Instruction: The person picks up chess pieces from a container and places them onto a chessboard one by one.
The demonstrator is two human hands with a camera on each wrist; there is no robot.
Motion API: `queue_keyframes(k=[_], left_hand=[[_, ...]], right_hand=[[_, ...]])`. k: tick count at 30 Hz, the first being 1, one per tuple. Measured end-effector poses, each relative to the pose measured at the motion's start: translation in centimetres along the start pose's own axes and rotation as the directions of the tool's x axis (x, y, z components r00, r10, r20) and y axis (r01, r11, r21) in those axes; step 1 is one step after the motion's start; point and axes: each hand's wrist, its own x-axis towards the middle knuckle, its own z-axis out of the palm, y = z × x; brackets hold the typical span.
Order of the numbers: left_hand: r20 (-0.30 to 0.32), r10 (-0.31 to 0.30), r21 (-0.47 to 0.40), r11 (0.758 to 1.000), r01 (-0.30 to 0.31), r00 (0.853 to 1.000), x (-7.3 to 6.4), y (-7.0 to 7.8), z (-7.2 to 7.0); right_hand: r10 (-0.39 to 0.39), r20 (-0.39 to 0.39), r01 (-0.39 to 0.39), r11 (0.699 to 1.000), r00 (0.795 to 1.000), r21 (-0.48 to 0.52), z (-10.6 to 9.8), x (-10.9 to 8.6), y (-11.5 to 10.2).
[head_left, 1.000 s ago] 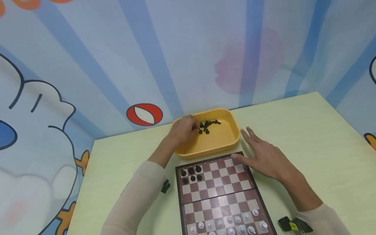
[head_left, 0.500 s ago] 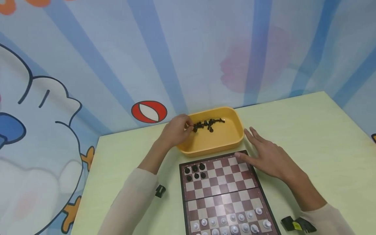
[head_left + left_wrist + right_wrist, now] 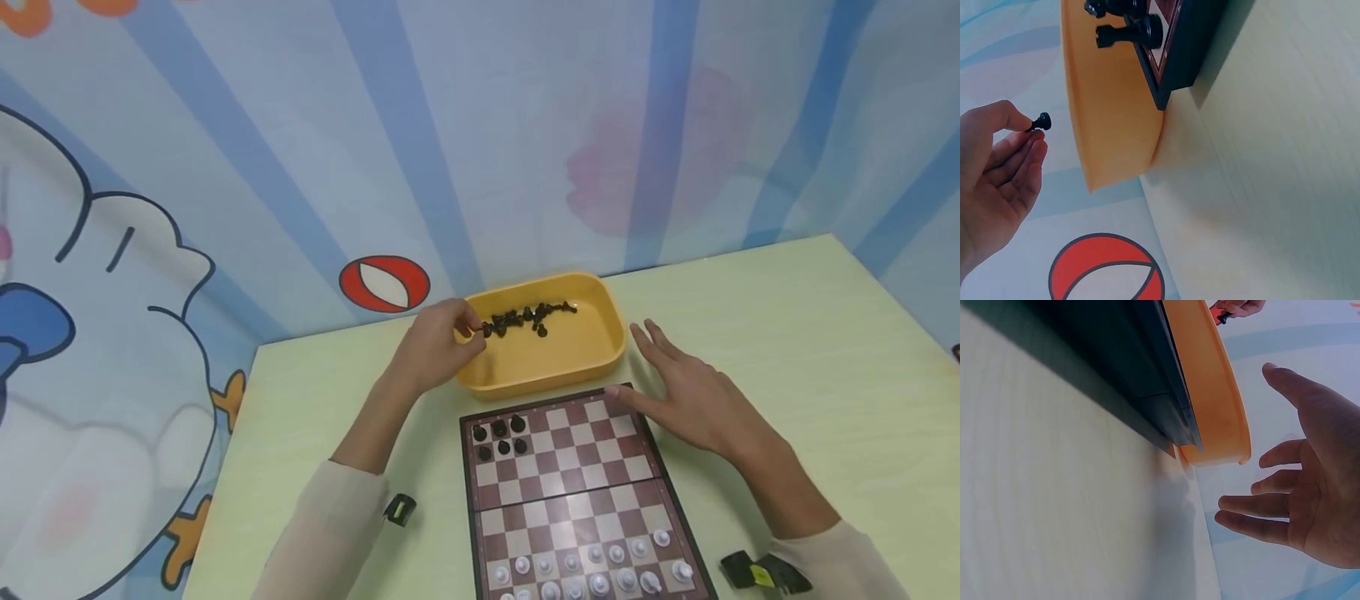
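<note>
Between thumb and fingertips my left hand (image 3: 438, 343) pinches a small black chess piece (image 3: 1041, 122), held above the left end of a yellow tray (image 3: 551, 379). Inside that tray lies a loose cluster of black chess pieces (image 3: 517, 318). My right hand (image 3: 693, 404) has its fingers spread and holds nothing; its thumb is over the far right corner of the chessboard (image 3: 562, 483). Several black pieces (image 3: 501, 437) stand in two short rows at the board's far left corner. White pieces (image 3: 596, 567) stand in rows along the near side.
A patterned cloth wall (image 3: 525, 133) rises behind the pale table (image 3: 795, 333). The tray stands against the board's far edge, near the wall. Dark straps with small devices are at my left wrist (image 3: 400, 509) and right wrist (image 3: 765, 573).
My left hand has moved left and away from the cluster in the tray, with a black chess piece in its fingertips. The right hand stays beside the tray and board. The head view has shifted slightly.
</note>
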Motion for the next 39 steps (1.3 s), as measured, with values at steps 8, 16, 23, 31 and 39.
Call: queue_keyframes(k=[8,16,23,31,39], left_hand=[[-0.070,0.055,-0.013,0.998,-0.056,0.996,-1.5,0.8,-0.4],[-0.126,0.084,-0.041,0.995,-0.090,0.988,-3.4,1.2,-0.5],[-0.149,0.121,-0.048,0.990,-0.130,0.981,-4.5,2.0,-0.6],[-0.127,0.078,-0.050,0.995,-0.085,0.989,-5.7,3.8,0.0],[-0.057,0.075,-0.061,0.995,-0.078,0.996,-6.5,5.1,1.1]], right_hand=[[-0.007,0.002,0.007,1.000,1.000,0.010,-0.3,0.2,-0.1],[-0.009,0.004,0.009,1.000,1.000,0.006,-0.4,0.3,-0.2],[0.001,0.008,-0.001,1.000,1.000,-0.001,-0.6,0.2,-0.1],[0.011,0.001,-0.011,1.000,1.000,0.015,-0.5,0.1,0.2],[0.021,-0.005,-0.021,1.000,1.000,0.007,-1.3,0.2,0.5]])
